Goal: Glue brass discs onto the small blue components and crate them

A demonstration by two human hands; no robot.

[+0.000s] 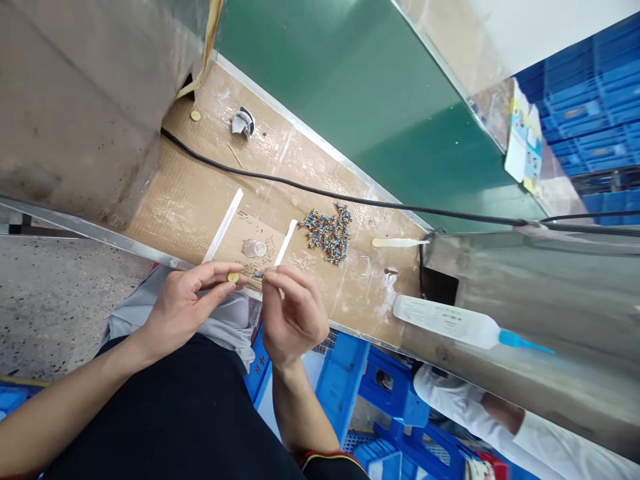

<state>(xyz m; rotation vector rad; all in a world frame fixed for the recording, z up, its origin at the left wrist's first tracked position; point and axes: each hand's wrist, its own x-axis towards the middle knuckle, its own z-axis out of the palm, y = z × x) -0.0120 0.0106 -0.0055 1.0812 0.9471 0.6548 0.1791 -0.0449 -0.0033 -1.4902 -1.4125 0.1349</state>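
My left hand is closed in a pinch, with a small round yellow disc at its thumb and fingertips. Close beside it, my right hand has its fingers curled and pinched on a tiny bluish part, too small to name. Both hands are at the near edge of the bench, over a cardboard piece strewn with tiny bits. On that cardboard stands a small clear cup. A pile of small blue and brass-coloured parts lies just beyond my right hand.
A black cable crosses the bench. To the right lie a white bottle with a blue nozzle and a pale slim tube. Blue crates stand below the bench edge. Another person's white sleeve shows at lower right.
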